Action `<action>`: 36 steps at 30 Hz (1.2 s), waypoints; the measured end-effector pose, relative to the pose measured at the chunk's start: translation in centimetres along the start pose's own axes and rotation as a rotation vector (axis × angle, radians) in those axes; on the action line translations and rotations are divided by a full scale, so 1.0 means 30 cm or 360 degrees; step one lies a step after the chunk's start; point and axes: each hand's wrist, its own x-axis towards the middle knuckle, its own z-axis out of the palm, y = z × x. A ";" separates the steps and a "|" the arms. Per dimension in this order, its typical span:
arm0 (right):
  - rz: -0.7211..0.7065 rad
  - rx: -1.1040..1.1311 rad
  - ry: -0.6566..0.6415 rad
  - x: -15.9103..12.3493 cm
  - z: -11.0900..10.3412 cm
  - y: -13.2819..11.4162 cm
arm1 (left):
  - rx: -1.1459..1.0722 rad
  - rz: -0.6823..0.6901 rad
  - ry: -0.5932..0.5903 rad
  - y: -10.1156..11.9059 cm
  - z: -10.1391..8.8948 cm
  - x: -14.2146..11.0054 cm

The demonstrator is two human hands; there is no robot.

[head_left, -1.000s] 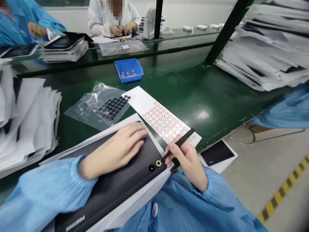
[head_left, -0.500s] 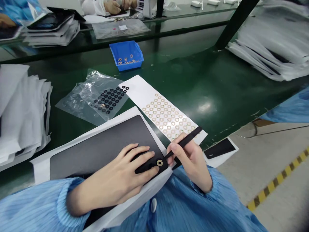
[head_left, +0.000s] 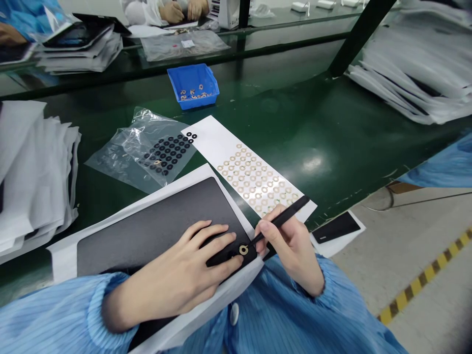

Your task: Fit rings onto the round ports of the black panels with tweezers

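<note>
We are on a factory assembly line, most likely a clean electronics workshop. Long benches covered in a glossy green mat (head_left: 313,123) run in rows, and a co-worker in a white smock (head_left: 140,10) sits at the next one, at the top of the frame. Our own sleeve of blue striped smock (head_left: 44,319) fills the lower left. Yellow-and-black floor tape (head_left: 416,290) marks the grey floor at the lower right. Stacks of white foam sleeves (head_left: 413,83) pile up at the upper right, a blue plastic parts bin (head_left: 192,84) sits mid-bench, and a white sheet of small gold-coloured rings (head_left: 254,179) lies before us, all pointing to batch work.
</note>
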 end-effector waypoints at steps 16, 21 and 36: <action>-0.0736 -0.0117 0.0147 -0.044 0.010 0.081 | 0.0020 -0.0074 0.0034 0.007 0.007 0.009; -0.0722 0.0021 0.0202 -0.049 0.017 0.093 | 0.0007 -0.0116 0.0039 0.014 0.010 0.017; -0.0753 0.0032 0.0172 -0.045 0.019 0.085 | 0.0077 -0.0171 0.0064 0.038 0.027 0.019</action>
